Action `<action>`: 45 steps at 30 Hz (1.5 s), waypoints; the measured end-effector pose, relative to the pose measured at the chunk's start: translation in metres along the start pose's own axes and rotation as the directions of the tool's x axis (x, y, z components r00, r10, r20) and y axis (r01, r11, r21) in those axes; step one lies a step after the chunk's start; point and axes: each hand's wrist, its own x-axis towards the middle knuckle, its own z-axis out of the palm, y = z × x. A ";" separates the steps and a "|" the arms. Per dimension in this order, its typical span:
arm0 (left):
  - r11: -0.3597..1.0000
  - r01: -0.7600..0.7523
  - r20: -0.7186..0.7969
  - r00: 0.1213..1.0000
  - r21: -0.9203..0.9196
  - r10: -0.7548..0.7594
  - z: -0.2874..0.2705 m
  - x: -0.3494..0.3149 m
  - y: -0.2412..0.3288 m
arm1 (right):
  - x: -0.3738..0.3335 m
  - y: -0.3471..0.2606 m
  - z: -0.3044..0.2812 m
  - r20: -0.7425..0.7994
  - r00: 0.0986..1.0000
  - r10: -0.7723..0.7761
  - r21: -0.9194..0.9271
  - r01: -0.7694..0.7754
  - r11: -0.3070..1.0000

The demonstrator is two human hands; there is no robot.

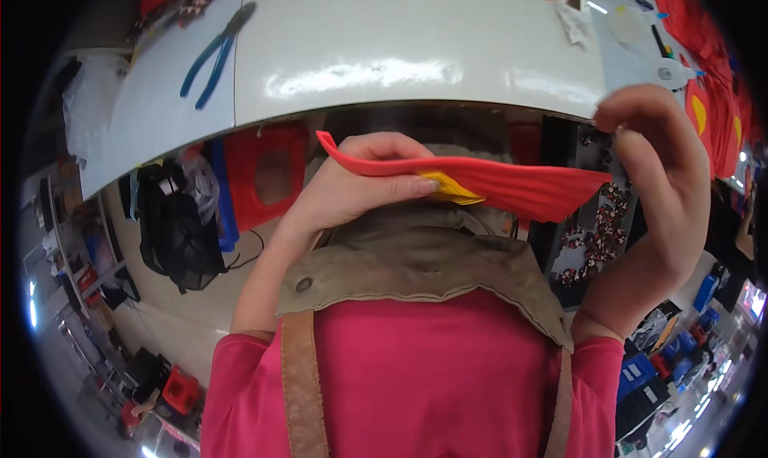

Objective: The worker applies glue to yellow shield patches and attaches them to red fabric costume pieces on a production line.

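My left hand [352, 182] grips a red, ribbed, sheet-like piece [528, 188] in front of my waist, just below the table's near edge. The thumb lies on top of the piece beside a yellow patch [452, 188], and the fingers curl behind it. Toward the right the piece widens, while its left end bends upward. My right hand [672, 162] is raised at the right by the table edge, apart from the red piece. Its thumb and forefinger are bent together in a pinch. Whatever is between those tips is too small to make out.
Blue-handled pliers [216, 58] lie on the white table [352, 34] at the left. Red pieces with yellow patches [712, 98] and a white bottle [670, 72] are at the right. A black backpack [176, 226] and red stool [268, 170] stand below; an apron [416, 270] covers my front.
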 end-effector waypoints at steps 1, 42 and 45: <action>0.999 0.028 -0.036 0.999 -0.036 -0.029 -0.001 -0.002 -0.003 | -0.006 0.008 0.002 -0.082 0.995 -0.049 -0.003 0.049 0.999; 0.441 -0.359 -0.310 0.367 0.822 0.877 -0.051 -0.015 0.123 | 0.117 0.010 0.073 0.157 0.986 0.054 0.861 -0.163 0.481; 0.542 -0.294 -0.311 0.569 0.787 0.761 -0.061 -0.011 0.120 | 0.173 0.008 0.082 0.101 0.994 0.034 0.935 -0.107 0.339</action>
